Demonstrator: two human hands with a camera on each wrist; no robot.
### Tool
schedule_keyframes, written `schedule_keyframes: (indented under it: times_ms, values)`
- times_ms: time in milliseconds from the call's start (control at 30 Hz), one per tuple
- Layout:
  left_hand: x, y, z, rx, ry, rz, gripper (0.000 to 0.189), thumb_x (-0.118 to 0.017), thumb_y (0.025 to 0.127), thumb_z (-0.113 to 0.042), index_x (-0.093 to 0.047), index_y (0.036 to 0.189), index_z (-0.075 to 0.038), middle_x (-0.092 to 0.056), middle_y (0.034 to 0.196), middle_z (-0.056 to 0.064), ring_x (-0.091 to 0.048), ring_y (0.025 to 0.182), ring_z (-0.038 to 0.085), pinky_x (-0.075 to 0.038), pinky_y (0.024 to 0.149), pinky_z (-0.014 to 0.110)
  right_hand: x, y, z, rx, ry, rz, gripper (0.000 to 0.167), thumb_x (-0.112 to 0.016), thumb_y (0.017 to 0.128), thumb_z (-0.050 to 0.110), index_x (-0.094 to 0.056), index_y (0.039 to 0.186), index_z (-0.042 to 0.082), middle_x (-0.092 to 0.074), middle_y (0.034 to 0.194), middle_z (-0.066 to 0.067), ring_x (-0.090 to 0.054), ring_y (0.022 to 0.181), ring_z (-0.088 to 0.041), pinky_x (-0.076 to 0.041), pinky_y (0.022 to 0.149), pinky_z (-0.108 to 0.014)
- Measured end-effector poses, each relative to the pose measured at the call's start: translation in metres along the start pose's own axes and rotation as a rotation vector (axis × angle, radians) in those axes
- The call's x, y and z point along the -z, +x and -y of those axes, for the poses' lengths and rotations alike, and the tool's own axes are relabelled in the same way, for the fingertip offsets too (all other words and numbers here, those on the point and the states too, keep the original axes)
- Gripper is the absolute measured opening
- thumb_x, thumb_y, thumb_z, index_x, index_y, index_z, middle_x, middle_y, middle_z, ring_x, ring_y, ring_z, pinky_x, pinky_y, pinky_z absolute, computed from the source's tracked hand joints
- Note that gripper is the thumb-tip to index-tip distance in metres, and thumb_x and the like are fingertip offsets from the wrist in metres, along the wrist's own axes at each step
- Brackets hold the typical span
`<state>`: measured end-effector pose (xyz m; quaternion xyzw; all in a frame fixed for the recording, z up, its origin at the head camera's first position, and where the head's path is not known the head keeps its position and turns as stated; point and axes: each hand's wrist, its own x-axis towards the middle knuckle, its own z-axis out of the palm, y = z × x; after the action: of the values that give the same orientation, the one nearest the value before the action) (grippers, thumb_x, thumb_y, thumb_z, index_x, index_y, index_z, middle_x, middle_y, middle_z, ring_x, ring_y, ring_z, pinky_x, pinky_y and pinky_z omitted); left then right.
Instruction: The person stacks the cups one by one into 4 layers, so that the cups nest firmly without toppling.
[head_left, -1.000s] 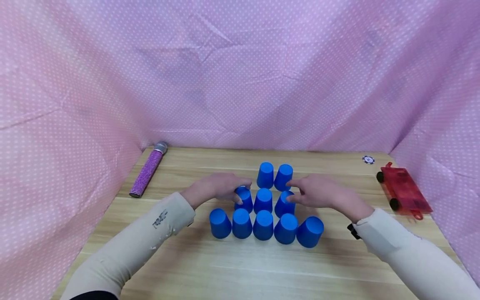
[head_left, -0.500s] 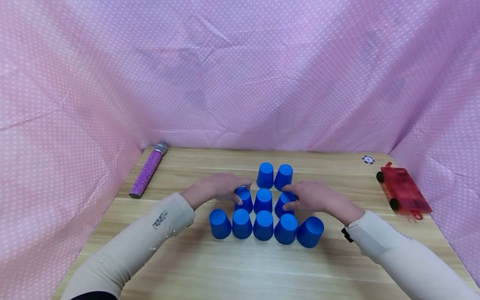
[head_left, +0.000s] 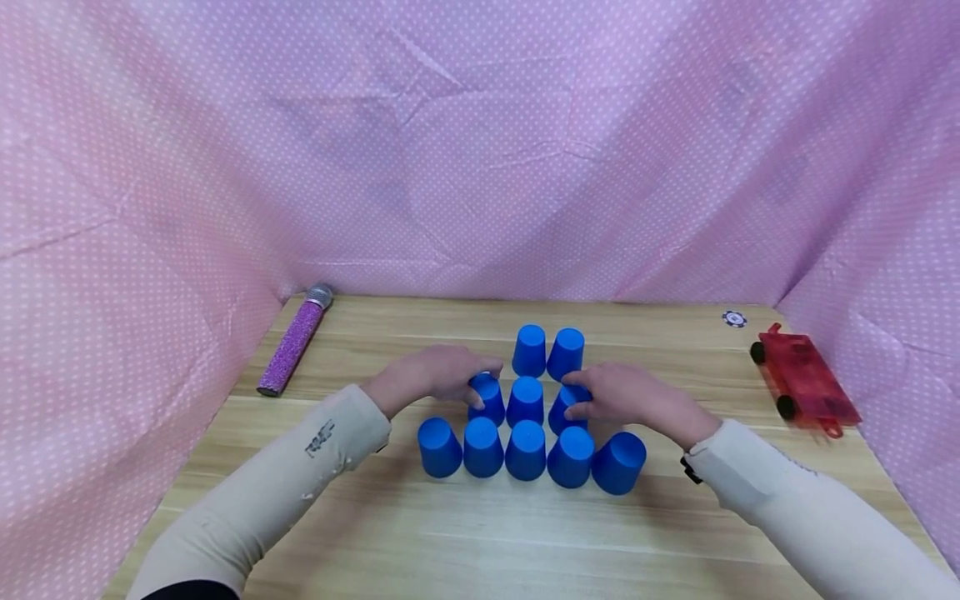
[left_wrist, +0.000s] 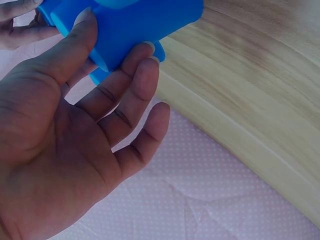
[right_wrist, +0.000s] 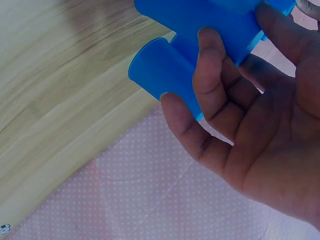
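Note:
Blue cups stand upside down in three rows in the head view. My left hand (head_left: 442,373) grips the left cup (head_left: 489,402) of the middle row, thumb on the near side and fingers round the far side. At the other end of that row, my right hand (head_left: 626,394) holds the right cup (head_left: 567,410) between thumb and fingers. Between them stands the middle cup (head_left: 525,403), untouched. Both wrist views show thumb and fingertips against a blue cup wall (left_wrist: 135,30), and the right hand's little finger lies near another blue cup (right_wrist: 162,72).
Several blue cups form the front row (head_left: 525,452), and two back cups (head_left: 530,352) stand behind. On the wooden table (head_left: 480,542) lie a purple glitter microphone (head_left: 296,343) at left, a red toy car (head_left: 806,379) and a poker chip (head_left: 734,319) at right. Pink dotted cloth (head_left: 480,167) surrounds it.
My right hand has shifted left and slightly nearer, its fingers closing round the right cup of the middle row. The left hand keeps its grip, and the cups stay in place.

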<state>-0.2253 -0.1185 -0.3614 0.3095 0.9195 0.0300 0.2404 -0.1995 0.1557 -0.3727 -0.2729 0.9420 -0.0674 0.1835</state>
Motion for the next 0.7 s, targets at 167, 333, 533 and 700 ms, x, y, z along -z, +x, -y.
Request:
schedule_keyframes:
  times_ms: [167,333,533,700]
  values:
    - [0.0,-0.001,0.001,0.01,-0.013,-0.002,0.036,-0.074,0.091,-0.037,-0.055,0.119,-0.029,-0.069,0.103,-0.006,-0.063,0.095,0.013,-0.055,0.086,0.034,0.0,0.0,0.002,-0.004,-0.009,0.001,0.059,-0.067,0.095,0.041,-0.055,0.142,0.008,-0.068,0.127,-0.016,-0.066,0.117,-0.035,-0.055,0.094,-0.054]
    - [-0.002,0.0,0.003,0.013,-0.032,-0.005,0.043,-0.072,0.092,-0.038,-0.054,0.129,-0.026,-0.07,0.114,-0.002,-0.065,0.103,0.016,-0.055,0.091,0.038,0.001,0.0,0.003,-0.015,-0.004,0.005,0.058,-0.068,0.095,0.04,-0.055,0.142,0.009,-0.067,0.13,-0.016,-0.065,0.12,-0.036,-0.053,0.096,-0.054]
    - [0.004,0.006,0.012,0.053,-0.023,-0.021,0.049,-0.067,0.095,-0.043,-0.052,0.137,-0.024,-0.068,0.122,0.002,-0.064,0.112,0.021,-0.054,0.095,0.043,-0.001,-0.001,0.004,-0.022,-0.005,0.009,0.059,-0.068,0.094,0.041,-0.055,0.142,0.009,-0.066,0.131,-0.016,-0.063,0.121,-0.037,-0.053,0.097,-0.055]
    - [0.018,0.011,0.02,0.087,-0.017,-0.039,0.05,-0.067,0.095,-0.045,-0.051,0.138,-0.023,-0.067,0.126,0.006,-0.064,0.114,0.024,-0.054,0.095,0.045,0.001,-0.001,0.004,-0.028,-0.007,0.011,0.06,-0.069,0.094,0.04,-0.055,0.143,0.008,-0.066,0.131,-0.016,-0.064,0.12,-0.037,-0.054,0.096,-0.055]
